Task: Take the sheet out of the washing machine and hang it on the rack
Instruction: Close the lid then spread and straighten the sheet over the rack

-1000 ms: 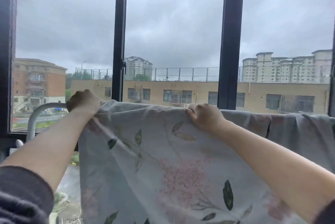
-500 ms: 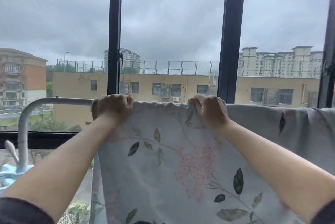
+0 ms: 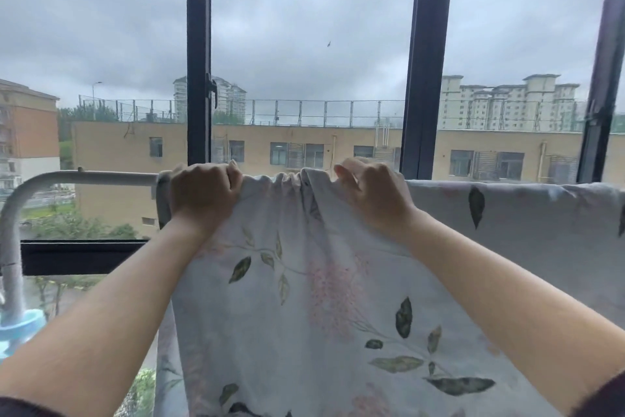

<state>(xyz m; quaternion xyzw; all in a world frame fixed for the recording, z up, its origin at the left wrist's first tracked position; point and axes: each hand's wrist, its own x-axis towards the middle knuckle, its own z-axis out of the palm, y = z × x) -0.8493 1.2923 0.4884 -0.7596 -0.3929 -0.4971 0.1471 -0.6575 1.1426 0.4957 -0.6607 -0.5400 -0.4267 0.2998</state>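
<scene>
Sheet (image 3: 304, 298): pale grey-blue cloth printed with dark green leaves and pink blossom. It is draped over the rack's top bar and hangs down on the near side.
Sheet's reach: from the left hand along the bar to the right edge of view.
Top edge: bunched into small folds between the two hands, smoother to the right of the right hand.
Rack (image 3: 101, 177): a white tube that runs level across the window. Its left stretch is bare and bends downward into a pale blue fitting (image 3: 17, 325).
Left hand (image 3: 203, 195): at the sheet's left end on the bar, with the back of the hand toward the camera.
Left fingers (image 3: 233, 173): curled over the top and closed round the cloth.
Right hand (image 3: 373, 198): on the bar, near the left hand but not touching it.
Right fingers (image 3: 345, 175): curled, pinching a raised fold of the sheet at the bar's top.
Arms: bare forearms reach up and forward, with dark sleeves at the bottom corners.
Window (image 3: 199, 55): dark uprights just behind the rack, with a handle on the left one.
Outside: grey overcast sky, a long tan building with a fenced roof, pale tower blocks behind it, and trees at lower left.
</scene>
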